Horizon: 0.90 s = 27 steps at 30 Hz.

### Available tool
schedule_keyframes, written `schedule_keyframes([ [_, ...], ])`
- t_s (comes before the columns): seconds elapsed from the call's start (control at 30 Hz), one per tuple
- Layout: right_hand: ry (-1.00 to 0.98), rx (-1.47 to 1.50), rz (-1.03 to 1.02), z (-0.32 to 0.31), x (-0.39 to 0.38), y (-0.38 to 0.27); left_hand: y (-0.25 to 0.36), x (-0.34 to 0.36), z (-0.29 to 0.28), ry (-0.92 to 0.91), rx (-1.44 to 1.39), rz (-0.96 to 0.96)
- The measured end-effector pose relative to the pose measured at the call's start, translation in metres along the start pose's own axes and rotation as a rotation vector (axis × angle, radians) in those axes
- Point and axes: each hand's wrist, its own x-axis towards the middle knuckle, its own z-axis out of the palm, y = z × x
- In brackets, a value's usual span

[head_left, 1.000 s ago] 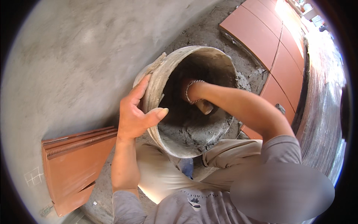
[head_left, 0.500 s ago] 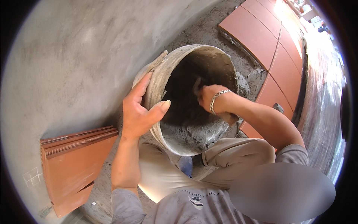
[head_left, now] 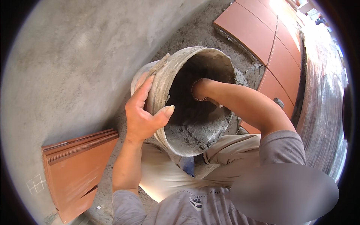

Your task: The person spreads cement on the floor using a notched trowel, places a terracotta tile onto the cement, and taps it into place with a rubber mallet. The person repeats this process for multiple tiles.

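A mortar-caked bucket [head_left: 159, 93] is tilted with its mouth toward me, and wet grey mortar [head_left: 195, 133] coats its inside. My left hand [head_left: 144, 112] clasps the rim on the left, thumb over the lip and fingers along the outer wall. My right hand [head_left: 202, 90] is deep inside, its fingers lost in the dark of the bucket. Beside that wrist shows the end of a handle [head_left: 215, 102], seemingly of a trowel in my grip; its blade is hidden.
A grey plastered wall [head_left: 82, 67] rises on the left, with a stack of terracotta tiles [head_left: 75, 165] leaning against it. Laid tiles [head_left: 247, 26] run along the right on rough mortar, a small stone [head_left: 278, 101] on them. Beyond lies shiny plastic wrapping [head_left: 324, 97].
My right hand has gone deeper into the bucket, up past the bracelet, taking the handle with it. My left hand keeps its hold on the rim.
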Motion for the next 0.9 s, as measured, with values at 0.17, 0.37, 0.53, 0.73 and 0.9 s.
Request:
schedule_keyframes([
  [0.17,0.149,-0.080,-0.113,0.044,-0.008,-0.043,-0.002,-0.002,0.002,0.004,0.053,0.081],
  [0.37,-0.091,0.039,-0.018,0.034,-0.067,-0.080,0.001,-0.007,0.004,-0.003,-0.017,0.032],
  [0.53,-0.041,0.209,0.295,-0.027,-0.132,-0.083,0.001,-0.007,0.005,0.004,0.010,0.060],
  [0.73,0.317,0.303,0.433,-0.020,-0.101,-0.055,-0.002,-0.005,0.006,0.012,0.050,0.072],
  [0.9,0.257,-0.071,0.074,0.009,-0.038,-0.057,-0.003,-0.006,0.000,0.003,0.029,0.084],
])
